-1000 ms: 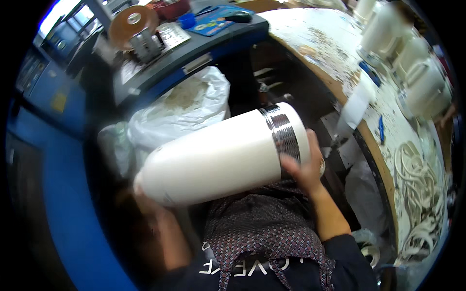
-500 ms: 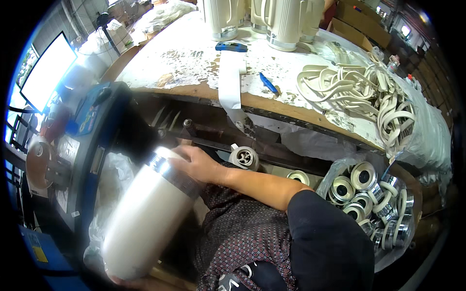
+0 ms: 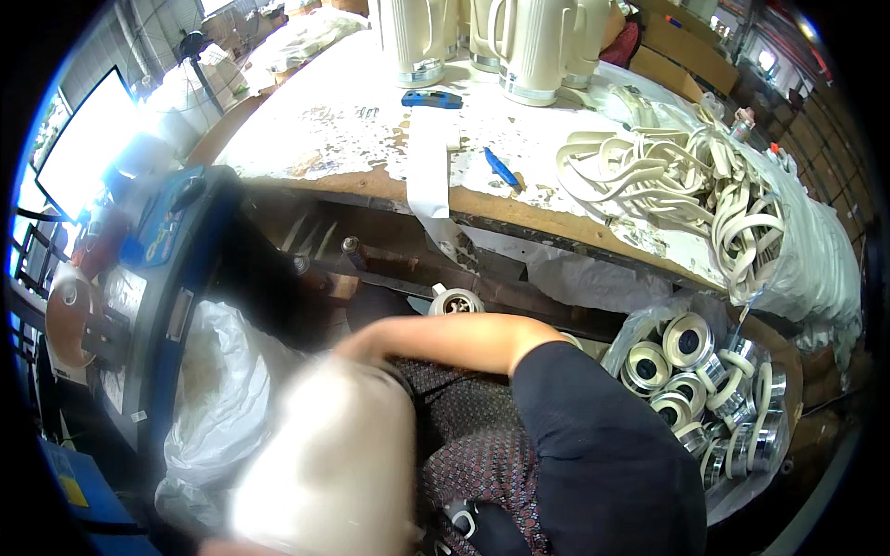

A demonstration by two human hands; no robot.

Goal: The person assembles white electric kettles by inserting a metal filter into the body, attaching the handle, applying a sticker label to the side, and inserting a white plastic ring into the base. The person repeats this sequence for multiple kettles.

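Observation:
Across my lap lies a large cream jug body, smeared by motion. My right hand is closed around its far end; the fingers are mostly hidden behind the body. At the lower edge of the picture, a blurred strip of my left hand is against the body's near end, the rest out of view. Beyond my right forearm sits a small cream part with a spout-like tab. A white plastic bag lies to the left of the jug body.
On the worn white table stand several cream jugs, a blue-black tool, a blue pen-like tool, a paper strip and a heap of cream handles. A bag of metal-ringed lids is at right, a blue machine at left.
The jug body has swung right and toward me, and its metal-ringed end has turned out of sight. My right hand has moved with it, the forearm now bent across nearer me.

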